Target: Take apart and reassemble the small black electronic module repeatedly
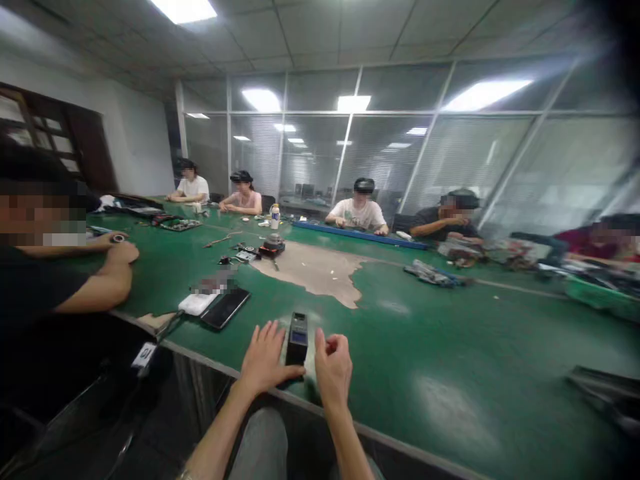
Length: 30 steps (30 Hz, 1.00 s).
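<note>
Black device (pixel 298 339) stands upright on the green counter (pixel 450 347), close to the near edge, with a small lit screen facing the person. Left hand (pixel 267 357) is open wide, fingers spread, its thumb reaching toward the device's lower end, perhaps to steady it, though contact is hard to tell. Right hand (pixel 333 365) is narrow, fingers curled, just beside the device's right side; I cannot tell whether it pinches anything. Having the device between both hands appears to keep it within easy reach.

At far left, a co-worker's forearm (pixel 95 287) rests on the counter, with a hand curled near a small dark ring (pixel 119 238). Nearer, a white box (pixel 197 304) and a black phone (pixel 225 308) lie side by side, seemingly set out of the way. Farther off, small parts (pixel 260 252) sit at the edge of a tan sheet (pixel 313 270). To the right, a blue tray (pixel 360 235) lies before another co-worker (pixel 359 213).
</note>
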Motion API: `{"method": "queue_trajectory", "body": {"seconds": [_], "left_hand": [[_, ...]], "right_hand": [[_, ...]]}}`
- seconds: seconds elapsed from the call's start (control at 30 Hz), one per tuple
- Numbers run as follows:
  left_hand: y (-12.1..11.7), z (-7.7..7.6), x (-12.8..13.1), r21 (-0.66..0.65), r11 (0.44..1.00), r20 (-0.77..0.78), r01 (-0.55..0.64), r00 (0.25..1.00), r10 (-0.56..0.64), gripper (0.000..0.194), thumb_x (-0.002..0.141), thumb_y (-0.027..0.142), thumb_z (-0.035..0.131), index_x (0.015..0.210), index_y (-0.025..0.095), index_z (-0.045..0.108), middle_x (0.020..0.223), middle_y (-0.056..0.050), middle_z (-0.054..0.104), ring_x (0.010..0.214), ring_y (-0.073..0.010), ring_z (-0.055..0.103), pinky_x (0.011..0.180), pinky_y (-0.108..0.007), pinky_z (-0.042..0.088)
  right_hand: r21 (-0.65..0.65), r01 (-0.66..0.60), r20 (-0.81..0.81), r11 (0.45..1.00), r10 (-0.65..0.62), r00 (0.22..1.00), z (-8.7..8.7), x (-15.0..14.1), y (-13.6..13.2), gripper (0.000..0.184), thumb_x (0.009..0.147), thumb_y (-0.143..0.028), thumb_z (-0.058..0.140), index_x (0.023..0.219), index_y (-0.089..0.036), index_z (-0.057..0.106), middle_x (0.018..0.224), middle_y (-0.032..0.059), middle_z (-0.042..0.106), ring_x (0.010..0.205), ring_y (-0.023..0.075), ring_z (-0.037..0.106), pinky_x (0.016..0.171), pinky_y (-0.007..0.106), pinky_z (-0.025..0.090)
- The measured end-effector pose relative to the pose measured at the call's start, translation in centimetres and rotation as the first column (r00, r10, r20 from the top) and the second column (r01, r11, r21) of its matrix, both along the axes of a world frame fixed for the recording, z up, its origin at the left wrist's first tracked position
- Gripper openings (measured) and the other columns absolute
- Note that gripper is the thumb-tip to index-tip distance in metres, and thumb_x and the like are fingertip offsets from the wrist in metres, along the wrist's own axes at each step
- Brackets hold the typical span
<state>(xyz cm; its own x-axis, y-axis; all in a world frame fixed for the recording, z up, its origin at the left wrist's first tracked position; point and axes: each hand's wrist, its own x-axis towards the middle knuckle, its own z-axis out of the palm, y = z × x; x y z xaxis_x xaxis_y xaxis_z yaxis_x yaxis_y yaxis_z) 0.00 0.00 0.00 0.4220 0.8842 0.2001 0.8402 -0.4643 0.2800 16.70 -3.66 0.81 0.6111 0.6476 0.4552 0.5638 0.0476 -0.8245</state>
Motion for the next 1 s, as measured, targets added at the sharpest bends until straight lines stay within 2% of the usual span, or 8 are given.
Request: {"method": "queue_trajectory", "body": {"seconds": [0.2, 0.43, 0.5, 0.57, 0.67, 0.77, 0.87, 1.0], "left_hand": [[-0.5, 0.3, -0.2, 0.002, 1.000, 0.008, 0.010, 1.000, -0.010, 0.105, 0.072, 0.089, 0.048, 0.147, 0.015, 0.044, 0.158, -0.017, 0.030, 0.148, -0.0350, 0.020, 0.120, -0.055, 0.010], [-0.2, -0.2, -0.4, 0.002, 1.000, 0.028, 0.012, 1.000, -0.012, 0.107, 0.071, 0.089, 0.048, 0.148, 0.015, 0.040, 0.158, -0.016, 0.031, 0.148, -0.0345, 0.019, 0.121, -0.054, 0.010], [-0.1, -0.4, -0.4, 0.002, 1.000, 0.030, 0.018, 0.999, -0.018, 0.104, 0.071, 0.088, 0.050, 0.148, 0.018, 0.040, 0.159, -0.015, 0.030, 0.148, -0.0348, 0.019, 0.120, -0.055, 0.010], [-0.1, -0.4, -0.5, 0.013, 1.000, 0.033, 0.024, 0.999, -0.025, 0.098, 0.074, 0.085, 0.051, 0.147, 0.021, 0.042, 0.159, -0.014, 0.030, 0.148, -0.0347, 0.020, 0.120, -0.055, 0.011], [-0.3, -0.1, -0.6, 0.035, 0.999, 0.032, 0.016, 0.999, -0.017, 0.087, 0.078, 0.075, 0.055, 0.145, 0.021, 0.044, 0.157, -0.015, 0.033, 0.147, -0.0339, 0.024, 0.120, -0.055, 0.012], [-0.5, 0.2, -0.7, 0.033, 0.999, 0.011, 0.021, 1.000, -0.022, 0.078, 0.080, 0.060, 0.058, 0.147, 0.021, 0.043, 0.157, -0.015, 0.034, 0.146, -0.0331, 0.025, 0.120, -0.054, 0.013], [-0.6, 0.5, -0.9, 0.026, 0.999, -0.005, 0.025, 1.000, -0.025, 0.073, 0.082, 0.046, 0.054, 0.148, 0.018, 0.042, 0.157, -0.015, 0.034, 0.147, -0.0317, 0.024, 0.120, -0.052, 0.012], [-0.6, 0.5, -0.9, 0.006, 1.000, -0.020, 0.018, 1.000, -0.018, 0.073, 0.082, 0.042, 0.051, 0.148, 0.015, 0.041, 0.158, -0.014, 0.032, 0.147, -0.0325, 0.022, 0.121, -0.052, 0.009]], "right_hand": [[-0.003, -0.090, 0.063, 0.996, 0.090, 0.994, -1.0, 2.2, -0.7, 0.037, 0.077, -0.034, 0.050, 0.056, -0.024, 0.021, 0.053, -0.0087, 0.020, 0.052, 0.0094, 0.024, 0.055, 0.026, 0.022], [-0.030, -0.127, 0.058, 0.991, 0.129, 0.990, -1.5, 1.3, -0.7, 0.037, 0.083, -0.040, 0.054, 0.055, -0.023, 0.035, 0.052, -0.0083, 0.031, 0.052, 0.0098, 0.031, 0.056, 0.025, 0.028], [-0.047, -0.174, 0.035, 0.984, 0.176, 0.984, -1.3, 0.8, -0.6, 0.032, 0.084, -0.050, 0.056, 0.072, -0.021, 0.056, 0.064, -0.0037, 0.054, 0.060, 0.0123, 0.048, 0.063, 0.025, 0.037], [-0.086, -0.217, 0.044, 0.972, 0.222, 0.974, -1.0, 0.0, -0.5, 0.052, 0.080, -0.060, 0.059, 0.108, -0.016, 0.063, 0.098, 0.0075, 0.069, 0.085, 0.0187, 0.062, 0.078, 0.029, 0.045], [-0.213, -0.212, 0.134, 0.954, 0.244, 0.960, -0.6, -1.7, 0.1, 0.087, 0.076, -0.067, 0.059, 0.139, -0.009, 0.047, 0.132, 0.0190, 0.058, 0.120, 0.0302, 0.056, 0.099, 0.040, 0.041], [-0.330, -0.134, 0.194, 0.934, 0.206, 0.959, -0.4, -3.7, 0.5, 0.096, 0.075, -0.067, 0.060, 0.144, -0.004, 0.040, 0.131, 0.0225, 0.059, 0.123, 0.0357, 0.054, 0.102, 0.046, 0.038], [-0.330, -0.048, 0.266, 0.943, 0.142, 0.954, -0.3, -5.0, 0.5, 0.081, 0.077, -0.064, 0.058, 0.135, -0.007, 0.052, 0.121, 0.0218, 0.065, 0.115, 0.0358, 0.059, 0.097, 0.045, 0.041], [-0.247, -0.077, 0.317, 0.966, 0.156, 0.935, -0.4, -5.4, 0.0, 0.056, 0.082, -0.058, 0.054, 0.115, -0.014, 0.064, 0.112, 0.0176, 0.069, 0.107, 0.0307, 0.063, 0.090, 0.039, 0.043]]}}
